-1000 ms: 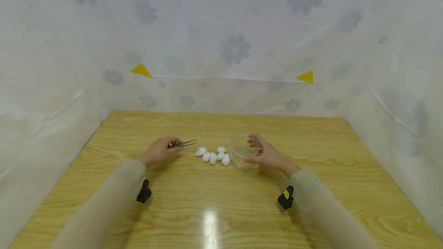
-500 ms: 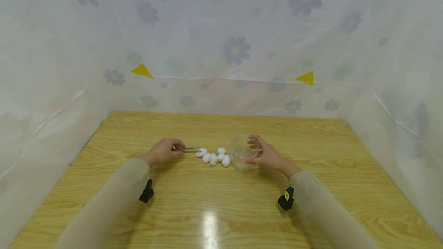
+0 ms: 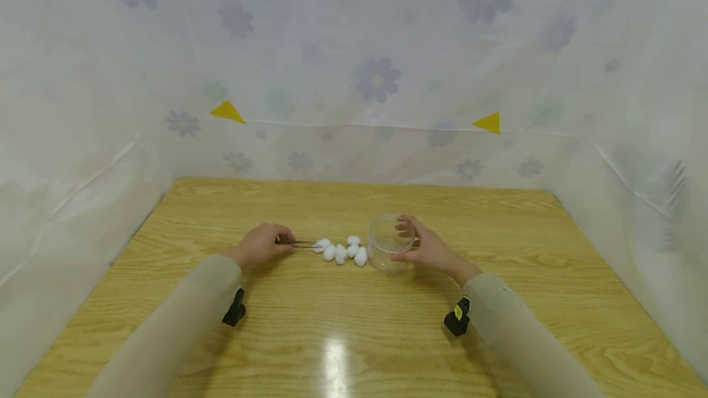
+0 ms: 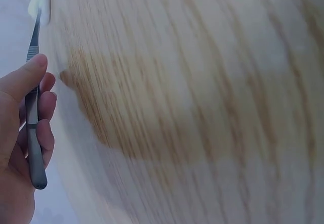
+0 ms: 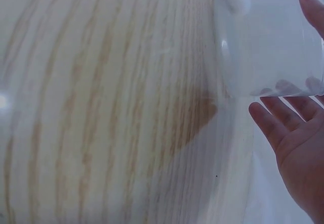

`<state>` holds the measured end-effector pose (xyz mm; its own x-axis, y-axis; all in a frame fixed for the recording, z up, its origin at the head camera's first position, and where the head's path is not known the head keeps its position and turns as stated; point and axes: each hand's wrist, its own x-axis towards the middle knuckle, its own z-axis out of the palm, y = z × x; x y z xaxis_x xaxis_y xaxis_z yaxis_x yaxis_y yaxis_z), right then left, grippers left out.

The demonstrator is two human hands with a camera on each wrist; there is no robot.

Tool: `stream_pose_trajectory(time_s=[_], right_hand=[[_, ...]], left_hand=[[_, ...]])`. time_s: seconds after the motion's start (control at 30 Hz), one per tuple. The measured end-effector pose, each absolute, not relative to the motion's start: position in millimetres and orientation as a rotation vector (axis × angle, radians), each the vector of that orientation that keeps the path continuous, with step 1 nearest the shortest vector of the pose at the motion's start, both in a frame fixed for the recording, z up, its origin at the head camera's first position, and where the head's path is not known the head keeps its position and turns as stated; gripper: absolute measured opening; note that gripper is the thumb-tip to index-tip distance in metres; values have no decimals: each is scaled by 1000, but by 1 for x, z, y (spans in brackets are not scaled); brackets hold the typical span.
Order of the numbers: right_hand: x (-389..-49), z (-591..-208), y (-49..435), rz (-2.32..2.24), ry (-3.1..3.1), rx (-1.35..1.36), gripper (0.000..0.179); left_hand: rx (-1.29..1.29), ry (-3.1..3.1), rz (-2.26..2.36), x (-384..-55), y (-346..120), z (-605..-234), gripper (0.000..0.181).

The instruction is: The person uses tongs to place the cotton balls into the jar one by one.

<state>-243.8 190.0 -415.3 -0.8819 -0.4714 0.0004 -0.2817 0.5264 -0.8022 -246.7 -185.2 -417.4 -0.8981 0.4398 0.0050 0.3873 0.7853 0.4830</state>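
My left hand (image 3: 265, 244) pinches a pair of metal tweezers (image 4: 33, 118) between thumb and fingers. Their tips reach the leftmost cotton ball (image 3: 321, 244), one prong on its near side. Several more white cotton balls (image 3: 340, 254) lie in a loose cluster to the right of it. My right hand (image 3: 428, 247) grips a clear round jar (image 3: 381, 260) from its right side, thumb in front and fingers behind. The jar stands upright beside the cluster, its mouth uncovered and nothing visible inside. In the right wrist view, the jar's wall (image 5: 268, 42) shows between thumb and fingers.
A wood-grain table (image 3: 343, 300) lies under everything. Flower-patterned sheeting (image 3: 343, 66) rises behind and at both sides, with two yellow triangles (image 3: 488, 123) on the back. Black wrist cameras (image 3: 456, 319) hang below both forearms.
My left hand has moved slightly right and down, bringing the tweezer tips from beside the cotton balls onto the leftmost one. The right hand and jar have stayed in place.
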Motion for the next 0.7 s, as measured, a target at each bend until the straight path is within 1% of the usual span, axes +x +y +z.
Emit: stream_pose_trajectory(time_s=[0.4, 0.7], right_hand=[[-241, -411, 189, -1296, 2540, -640, 87], [-240, -410, 189, -1293, 2540, -645, 87]], left_hand=[[658, 2906, 771, -247, -188, -418, 8], [624, 2930, 790, -247, -190, -416, 10]])
